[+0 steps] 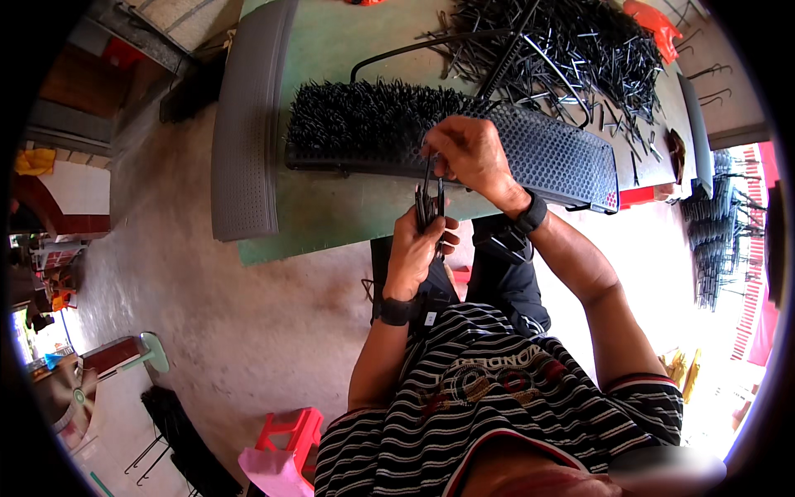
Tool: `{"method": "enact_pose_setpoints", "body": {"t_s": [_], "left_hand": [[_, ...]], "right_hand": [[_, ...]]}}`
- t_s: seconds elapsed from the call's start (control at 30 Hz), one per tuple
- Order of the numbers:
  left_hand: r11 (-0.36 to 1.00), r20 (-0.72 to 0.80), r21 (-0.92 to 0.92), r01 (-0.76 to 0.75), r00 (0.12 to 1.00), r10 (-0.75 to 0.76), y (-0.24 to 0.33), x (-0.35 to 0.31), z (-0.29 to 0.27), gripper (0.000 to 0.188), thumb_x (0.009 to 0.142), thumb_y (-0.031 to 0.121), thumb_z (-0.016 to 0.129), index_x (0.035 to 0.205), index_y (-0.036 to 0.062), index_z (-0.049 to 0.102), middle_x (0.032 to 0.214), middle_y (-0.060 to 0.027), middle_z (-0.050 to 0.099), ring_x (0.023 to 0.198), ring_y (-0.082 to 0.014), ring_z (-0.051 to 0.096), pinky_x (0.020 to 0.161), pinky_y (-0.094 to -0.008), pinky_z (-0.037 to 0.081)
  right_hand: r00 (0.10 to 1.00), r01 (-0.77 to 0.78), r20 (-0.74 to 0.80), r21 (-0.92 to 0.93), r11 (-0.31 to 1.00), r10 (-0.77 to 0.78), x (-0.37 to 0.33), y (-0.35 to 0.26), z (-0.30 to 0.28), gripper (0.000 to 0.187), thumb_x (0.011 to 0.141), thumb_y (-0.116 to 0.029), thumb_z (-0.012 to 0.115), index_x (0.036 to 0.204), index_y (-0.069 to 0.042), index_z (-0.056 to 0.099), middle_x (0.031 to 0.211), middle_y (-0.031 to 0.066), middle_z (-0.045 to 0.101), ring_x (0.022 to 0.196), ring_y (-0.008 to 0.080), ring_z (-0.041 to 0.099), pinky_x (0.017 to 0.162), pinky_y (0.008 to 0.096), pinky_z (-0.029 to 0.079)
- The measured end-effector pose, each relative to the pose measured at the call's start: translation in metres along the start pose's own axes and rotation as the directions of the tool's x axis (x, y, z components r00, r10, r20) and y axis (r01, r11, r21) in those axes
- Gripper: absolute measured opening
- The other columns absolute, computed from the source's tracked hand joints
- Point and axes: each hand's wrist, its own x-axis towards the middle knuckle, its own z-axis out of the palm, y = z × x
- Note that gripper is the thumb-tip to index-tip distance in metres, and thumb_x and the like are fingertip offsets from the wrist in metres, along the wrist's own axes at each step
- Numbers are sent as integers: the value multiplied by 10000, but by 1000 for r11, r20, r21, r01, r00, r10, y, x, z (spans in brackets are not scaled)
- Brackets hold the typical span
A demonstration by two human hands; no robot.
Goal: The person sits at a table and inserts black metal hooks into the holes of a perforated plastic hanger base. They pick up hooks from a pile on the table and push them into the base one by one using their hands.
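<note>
My left hand [420, 248] grips a bundle of thin black metal pins [428, 203], held upright near the table's front edge. My right hand [468, 153] pinches the top of one pin from that bundle, just above the left hand. Right behind both hands lies a long black perforated panel [551, 153]; its left half is densely filled with standing black pins [364, 116], its right half shows bare holes. Both wrists wear black bands.
A green table [331, 207] carries the panel. A grey perforated panel [248, 124] lies along its left edge. A large heap of loose black pins [563, 50] covers the far right of the table. A red stool [290, 431] stands on the concrete floor.
</note>
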Motion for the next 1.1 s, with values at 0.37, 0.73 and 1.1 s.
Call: {"method": "enact_pose_setpoints", "body": {"t_s": [0.37, 0.73, 1.1], "left_hand": [[1000, -79, 19, 14, 997, -12, 1, -3, -5, 242, 900, 67, 519, 1134, 13, 543, 834, -101, 630, 634, -147, 608, 536, -258, 497], [999, -97, -34, -10, 995, 7, 8, -7, -7, 241, 900, 85, 526, 1132, 20, 532, 842, -93, 626, 646, -154, 612, 546, -257, 498], [996, -62, -87, -9, 998, 3, 16, -12, -11, 280, 913, 116, 503, 1175, 19, 524, 873, -106, 632, 675, -184, 630, 583, -285, 522]], "right_hand": [[905, 328, -206, -218, 919, -372, 6, 1, 8, 95, 867, -6, 506, 954, -1, 543, 751, 123, 630, 658, 201, 679, 532, 269, 514], [846, 486, -58, -322, 813, -529, 5, 4, 10, 160, 827, 71, 502, 974, 18, 536, 789, 133, 617, 679, 217, 666, 561, 291, 523], [805, 576, 213, -507, 641, -554, 8, 24, 7, 191, 759, 41, 533, 943, -7, 550, 782, 121, 577, 680, 307, 610, 561, 369, 504]]}}
